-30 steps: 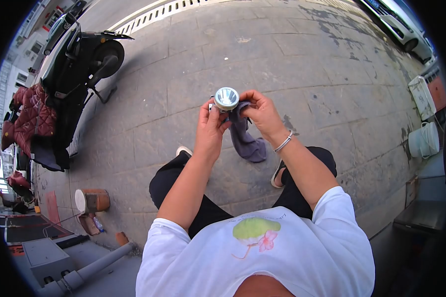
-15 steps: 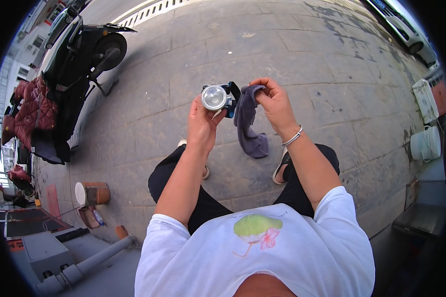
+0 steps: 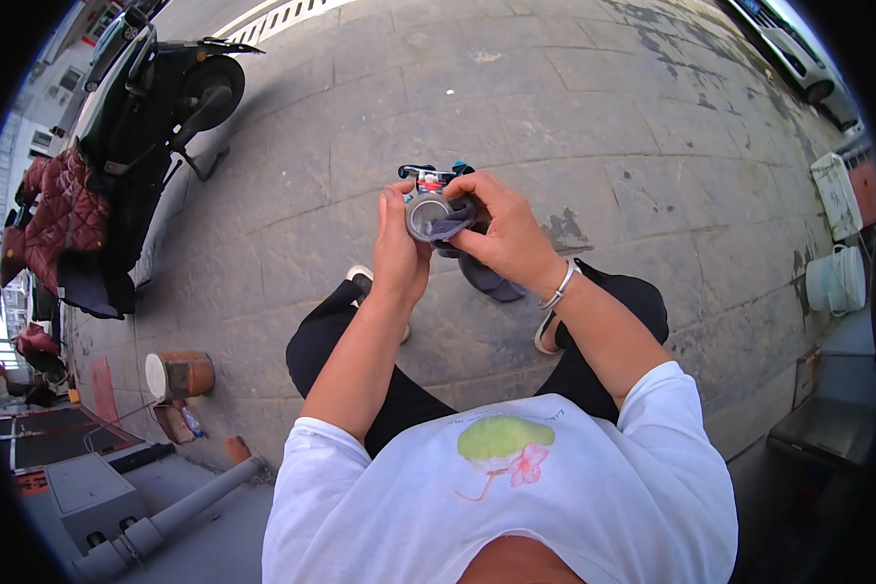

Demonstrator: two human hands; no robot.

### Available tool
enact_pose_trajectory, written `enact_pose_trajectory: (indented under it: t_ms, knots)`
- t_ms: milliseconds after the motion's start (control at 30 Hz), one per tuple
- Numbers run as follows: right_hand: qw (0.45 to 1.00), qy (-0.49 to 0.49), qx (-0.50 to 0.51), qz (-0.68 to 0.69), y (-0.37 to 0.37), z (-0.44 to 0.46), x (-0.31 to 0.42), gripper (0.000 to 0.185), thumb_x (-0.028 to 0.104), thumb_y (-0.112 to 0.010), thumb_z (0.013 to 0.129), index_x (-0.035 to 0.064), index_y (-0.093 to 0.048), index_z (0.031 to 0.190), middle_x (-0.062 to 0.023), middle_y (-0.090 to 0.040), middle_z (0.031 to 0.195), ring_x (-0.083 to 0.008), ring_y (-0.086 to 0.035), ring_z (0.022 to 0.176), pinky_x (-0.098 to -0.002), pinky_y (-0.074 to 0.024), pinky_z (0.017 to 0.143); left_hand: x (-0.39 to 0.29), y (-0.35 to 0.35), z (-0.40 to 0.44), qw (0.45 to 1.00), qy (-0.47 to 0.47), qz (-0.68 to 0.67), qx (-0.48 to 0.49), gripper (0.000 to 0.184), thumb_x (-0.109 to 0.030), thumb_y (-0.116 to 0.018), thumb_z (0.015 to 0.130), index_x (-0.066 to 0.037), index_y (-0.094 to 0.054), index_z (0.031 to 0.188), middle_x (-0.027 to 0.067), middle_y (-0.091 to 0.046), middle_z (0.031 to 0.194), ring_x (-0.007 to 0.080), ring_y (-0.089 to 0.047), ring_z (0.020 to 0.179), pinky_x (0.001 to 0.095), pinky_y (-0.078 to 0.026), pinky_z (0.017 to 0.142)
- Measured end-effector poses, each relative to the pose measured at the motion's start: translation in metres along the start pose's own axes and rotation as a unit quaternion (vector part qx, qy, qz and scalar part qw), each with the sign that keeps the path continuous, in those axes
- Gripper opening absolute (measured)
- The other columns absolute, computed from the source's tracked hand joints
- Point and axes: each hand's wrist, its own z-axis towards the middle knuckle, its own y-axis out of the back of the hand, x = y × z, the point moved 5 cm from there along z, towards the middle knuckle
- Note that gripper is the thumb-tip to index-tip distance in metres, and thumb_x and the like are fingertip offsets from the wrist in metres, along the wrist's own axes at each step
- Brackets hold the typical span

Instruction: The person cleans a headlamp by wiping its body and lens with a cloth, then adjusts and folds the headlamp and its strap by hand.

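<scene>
My left hand (image 3: 399, 238) is closed around a small device with a round silver-rimmed face (image 3: 424, 216). Black, chrome, red and blue parts stick out beyond its far side, and its exact kind is unclear. A grey-purple cloth (image 3: 492, 282) is pinched in my right hand (image 3: 501, 229), whose fingers press it against the right side of the round face. The loose end of the cloth hangs down below that hand. Fingers and cloth hide part of the device. Both hands meet in front of me, above the paving.
A scooter (image 3: 156, 146) with a dark red quilted cover (image 3: 63, 214) stands at the left. Lower left are a rusty bucket (image 3: 185, 375) and a grey pipe (image 3: 190, 501). A pale bucket (image 3: 835, 282) stands at the right. Paving slabs (image 3: 360, 117) stretch out ahead.
My right hand has brought the cloth leftward onto the round face. The device has turned and dropped slightly towards me, its black and blue parts now on the far side.
</scene>
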Motion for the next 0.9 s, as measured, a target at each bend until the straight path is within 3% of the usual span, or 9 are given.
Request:
enact_pose_trajectory:
  t_ms: [100, 200, 300, 333, 433, 500, 600, 700, 900]
  knots:
    - [0.998, -0.064, -0.004, 0.018, -0.006, -0.004, -0.013, 0.032, 0.011, -0.072, 0.071, 0.0039, -0.056, 0.098, -0.0089, -0.059, 0.086, -0.0198, -0.059, 0.076, -0.0289, -0.0475, 0.065, 0.009, 0.001, 0.0, 0.999, 0.02, 0.023, -0.024, 0.029, -0.04, -0.04, 0.097, -0.014, -0.045, 0.109, 0.0027, -0.055, 0.105, 0.0149, -0.056, 0.093, 0.0319, -0.044, 0.083]
    - [0.987, -0.155, 0.013, 0.045, -0.002, -0.004, -0.027, 0.036, 0.002, -0.07, 0.074, 0.0035, -0.053, 0.106, -0.0026, -0.057, 0.09, -0.008, -0.057, 0.083, -0.0229, -0.0481, 0.069, 0.013, -0.001, -0.002, 0.998, 0.045, 0.016, -0.035, 0.025, -0.036, -0.041, 0.096, -0.014, -0.045, 0.107, 0.0018, -0.055, 0.102, 0.0143, -0.055, 0.091, 0.0303, -0.043, 0.082]
    - [0.988, -0.121, 0.027, 0.095, -0.002, -0.001, -0.029, 0.037, 0.002, -0.069, 0.074, 0.0041, -0.052, 0.106, -0.0016, -0.057, 0.09, -0.0066, -0.055, 0.081, -0.0226, -0.0473, 0.07, 0.014, 0.001, 0.001, 0.997, 0.071, -0.005, -0.042, 0.024, -0.035, -0.04, 0.096, -0.014, -0.041, 0.108, 0.0024, -0.053, 0.1, 0.0113, -0.055, 0.085, 0.027, -0.044, 0.069]
    - [0.99, -0.11, 0.042, 0.084, -0.003, -0.001, -0.026, 0.037, 0.002, -0.069, 0.074, 0.0043, -0.052, 0.107, -0.0016, -0.057, 0.089, -0.0068, -0.055, 0.081, -0.0226, -0.047, 0.069, 0.013, 0.001, 0.002, 0.996, 0.078, -0.013, -0.043, 0.025, -0.035, -0.04, 0.096, -0.014, -0.038, 0.108, 0.0028, -0.052, 0.099, 0.0099, -0.055, 0.082, 0.0254, -0.045, 0.064]
    - [0.994, -0.075, 0.067, 0.029, -0.004, -0.001, -0.017, 0.036, 0.003, -0.068, 0.075, 0.0051, -0.052, 0.108, -0.0021, -0.057, 0.087, -0.0077, -0.054, 0.077, -0.0226, -0.0461, 0.068, 0.014, -0.001, -0.002, 0.996, 0.074, -0.011, -0.056, 0.021, -0.033, -0.04, 0.096, -0.016, -0.044, 0.106, 0.0012, -0.052, 0.103, 0.0123, -0.052, 0.094, 0.0309, -0.042, 0.081]
    - [0.996, -0.056, 0.057, -0.033, -0.005, -0.002, -0.014, 0.035, 0.003, -0.066, 0.076, 0.0056, -0.052, 0.108, -0.0027, -0.057, 0.086, -0.0085, -0.055, 0.074, -0.0225, -0.0455, 0.066, 0.026, 0.002, -0.002, 0.996, 0.049, 0.017, -0.066, 0.021, -0.033, -0.04, 0.096, -0.016, -0.044, 0.107, 0.0015, -0.052, 0.104, 0.0121, -0.051, 0.095, 0.031, -0.042, 0.08]
    - [0.992, -0.099, 0.018, -0.07, 0.0, -0.002, -0.013, 0.03, 0.014, -0.069, 0.073, 0.0051, -0.054, 0.097, -0.0102, -0.061, 0.081, -0.0239, -0.06, 0.071, -0.0314, -0.0477, 0.066, 0.031, 0.001, -0.005, 0.995, 0.041, 0.043, -0.076, 0.022, -0.033, -0.04, 0.096, -0.015, -0.043, 0.109, 0.002, -0.051, 0.104, 0.012, -0.051, 0.095, 0.0312, -0.042, 0.08]
    - [0.989, -0.144, 0.007, -0.018, 0.004, 0.0, -0.02, 0.029, 0.015, -0.068, 0.073, 0.0053, -0.055, 0.097, -0.0111, -0.061, 0.081, -0.0249, -0.061, 0.072, -0.0335, -0.0476, 0.067, 0.028, -0.001, -0.005, 0.994, 0.046, 0.045, -0.083, 0.022, -0.032, -0.04, 0.096, -0.015, -0.043, 0.109, 0.0019, -0.051, 0.103, 0.0118, -0.051, 0.095, 0.0304, -0.042, 0.08]
    - [0.997, -0.01, 0.041, -0.064, 0.0, 0.001, -0.013, 0.027, 0.016, -0.067, 0.075, 0.0049, -0.056, 0.097, -0.012, -0.062, 0.077, -0.0263, -0.061, 0.066, -0.0336, -0.0477, 0.063, 0.025, 0.001, -0.003, 0.993, 0.084, 0.021, -0.085, 0.02, -0.031, -0.038, 0.096, -0.015, -0.043, 0.108, 0.0006, -0.051, 0.101, 0.01, -0.052, 0.092, 0.0278, -0.043, 0.078]
